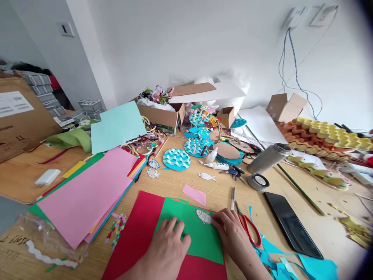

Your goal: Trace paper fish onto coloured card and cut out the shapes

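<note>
A sheet of green paper (186, 233) lies over red paper (131, 233) at the table's front. My left hand (169, 245) rests palm down on the green sheet, its fingers slightly bent and apart. Near the top right of that sheet is a white paper fish cutout (203, 216) with drawn scales. My right hand (230, 229) has its thumb and fingers drawn together at the fish's tail end, which they hide. Red-handled scissors (249, 229) and a pen (233, 198) lie just beyond this hand. A pink paper scrap (194, 195) is above the green sheet.
Coloured paper sheets (87, 190) are stacked at left. Another fish cutout (207, 177), glue bottles (218, 166) and a wavy blue disc (176, 159) lie ahead. At right are a black phone (291, 223), a steel flask (269, 157) and blue paper scraps (317, 268).
</note>
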The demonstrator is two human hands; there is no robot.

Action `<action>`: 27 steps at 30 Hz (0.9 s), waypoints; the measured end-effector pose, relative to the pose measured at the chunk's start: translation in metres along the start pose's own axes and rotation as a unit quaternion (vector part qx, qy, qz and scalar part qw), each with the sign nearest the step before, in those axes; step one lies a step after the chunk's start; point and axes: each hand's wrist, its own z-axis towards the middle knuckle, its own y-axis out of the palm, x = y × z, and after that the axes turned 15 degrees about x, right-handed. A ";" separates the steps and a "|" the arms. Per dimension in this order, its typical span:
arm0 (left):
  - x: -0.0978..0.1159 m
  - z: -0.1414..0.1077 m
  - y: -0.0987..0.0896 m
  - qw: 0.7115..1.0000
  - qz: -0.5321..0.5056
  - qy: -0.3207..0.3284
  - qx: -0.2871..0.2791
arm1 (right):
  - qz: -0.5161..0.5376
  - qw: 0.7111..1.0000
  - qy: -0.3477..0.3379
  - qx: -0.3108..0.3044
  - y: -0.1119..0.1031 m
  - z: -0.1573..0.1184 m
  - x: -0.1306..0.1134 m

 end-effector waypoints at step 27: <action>-0.003 -0.005 0.014 0.996 -0.030 0.018 0.077 | 0.060 0.994 -0.066 -0.064 0.039 0.098 -0.097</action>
